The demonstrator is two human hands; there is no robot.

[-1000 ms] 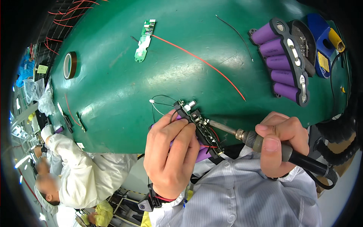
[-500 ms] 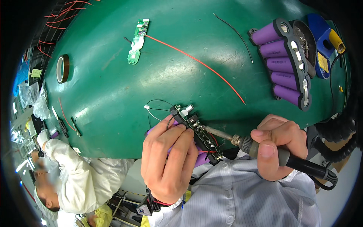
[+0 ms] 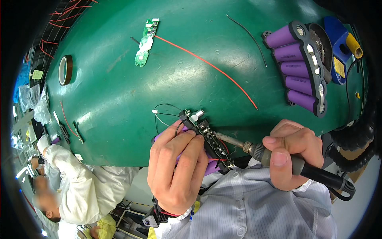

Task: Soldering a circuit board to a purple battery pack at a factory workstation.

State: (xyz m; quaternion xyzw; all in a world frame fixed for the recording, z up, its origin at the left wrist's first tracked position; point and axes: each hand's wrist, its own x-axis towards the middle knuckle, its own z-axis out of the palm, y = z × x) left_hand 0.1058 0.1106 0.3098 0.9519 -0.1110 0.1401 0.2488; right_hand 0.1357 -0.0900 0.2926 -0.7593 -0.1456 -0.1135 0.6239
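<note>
My left hand (image 3: 177, 167) is closed around a purple battery pack with a black frame and a circuit board (image 3: 213, 141) along its edge. Thin black and white wires (image 3: 160, 113) loop out from its far left end, and a red wire shows on its near side. In my right hand (image 3: 294, 155) is a soldering iron (image 3: 260, 153), held by its dark grip with the cord trailing right. Its metal tip meets the board's edge near the middle; whether it touches a particular joint is too small to tell.
Farther off lies a green circuit board (image 3: 147, 44) with a long red wire (image 3: 211, 63). A second purple battery pack (image 3: 296, 67) and a blue soldering iron stand (image 3: 338, 47) are at right. Brown tape (image 3: 65, 70) stands at left. A co-worker's white sleeve (image 3: 65, 159) reaches the table's left edge.
My hands, the battery pack and the soldering iron stay almost where they were. The view has shifted slightly, and the co-worker at left has moved a little.
</note>
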